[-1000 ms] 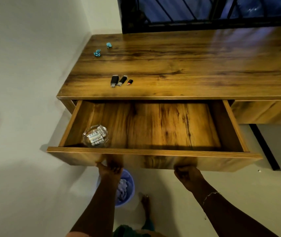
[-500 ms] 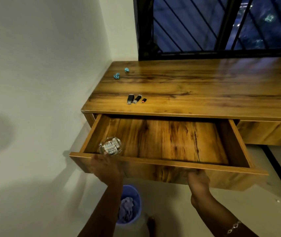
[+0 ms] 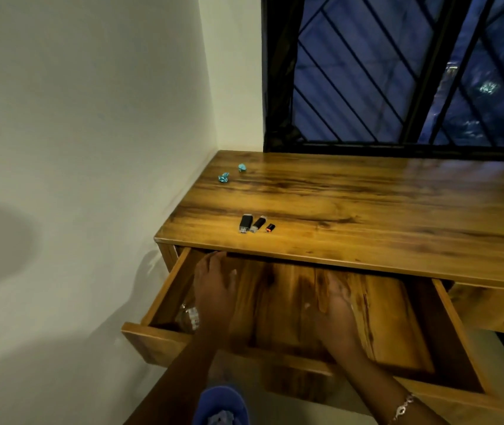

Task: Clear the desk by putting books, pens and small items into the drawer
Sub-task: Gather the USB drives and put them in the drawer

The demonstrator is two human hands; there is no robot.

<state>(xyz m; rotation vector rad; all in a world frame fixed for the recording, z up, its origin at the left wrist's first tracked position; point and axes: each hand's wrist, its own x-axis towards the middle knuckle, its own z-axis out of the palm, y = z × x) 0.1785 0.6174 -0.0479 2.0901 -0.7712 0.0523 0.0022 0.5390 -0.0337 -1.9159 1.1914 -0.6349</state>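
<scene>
Hands hung over the pulled-out drawer [image 3: 391, 320], and neither held anything. The left hand [image 3: 214, 289] was palm down above the drawer's left part, its fingers straight and reaching toward the front edge of the tabletop [image 3: 367, 207]; whether the fingertips touched that edge could not be told. The right hand [image 3: 335, 314], blurred, was above the middle of the drawer with fingers loosely extended and the palm turned toward the left hand. A bracelet [image 3: 403, 406] sat on its wrist.

In the drawer's front left corner a glass jar [image 3: 187, 317] stood partly hidden behind the left wrist. On the tabletop, near the front edge, three sticks lay side by side: a large black stick [image 3: 246, 223], a slim black stick [image 3: 258, 224] and a small orange-tipped stick [image 3: 270, 227]. Further back, near the wall corner, a crumpled blue scrap [image 3: 223, 177] lay close to a second blue scrap [image 3: 242, 167]. Below the drawer, a blue bin [image 3: 220, 403] showed between the arms. A barred window [image 3: 397, 72] stood behind the tabletop.
</scene>
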